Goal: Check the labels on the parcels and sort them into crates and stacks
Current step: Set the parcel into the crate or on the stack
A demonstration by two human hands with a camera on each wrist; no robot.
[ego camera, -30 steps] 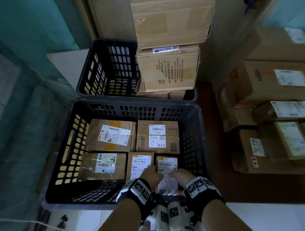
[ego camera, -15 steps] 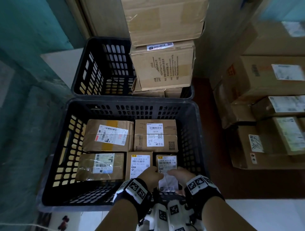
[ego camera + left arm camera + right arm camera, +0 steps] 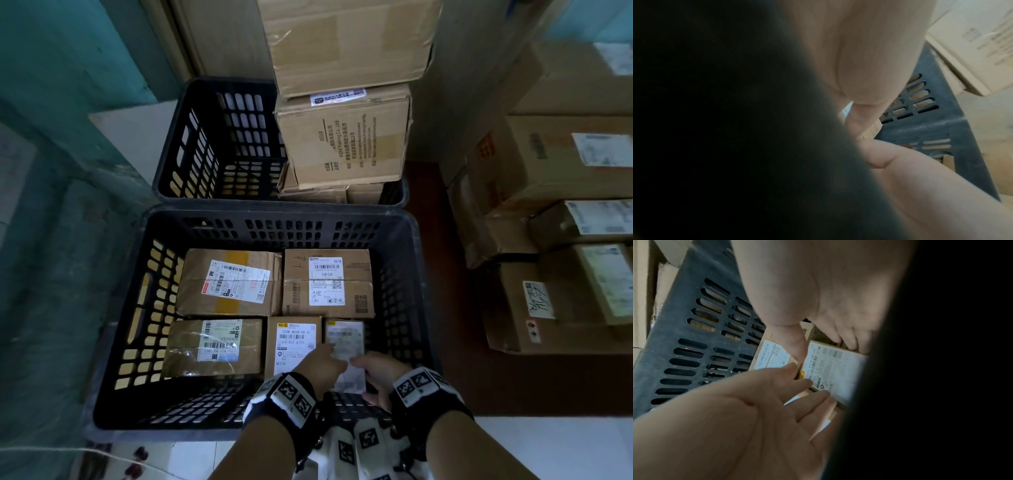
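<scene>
A small cardboard parcel (image 3: 344,337) with a white label (image 3: 830,369) stands at the front right of the near black crate (image 3: 274,216). My right hand (image 3: 378,371) grips it, thumb and fingers curled over its edges (image 3: 846,344). The straight fingers of my left hand (image 3: 320,365) lie against its left edge (image 3: 807,383). Beside it in the crate lie a narrow labelled parcel (image 3: 294,342) and three wider ones (image 3: 229,281). In the left wrist view, both hands are blurred before the crate wall (image 3: 941,121).
Behind stands a second black crate (image 3: 212,137), its right half holding a tall stack of large boxes (image 3: 342,137). Stacks of labelled cartons (image 3: 555,222) fill the floor on the right. A teal wall runs along the left.
Both hands stay on the small parcel. The left index finger has stretched forward along its left edge, and the label is now blurred by a slight movement.
</scene>
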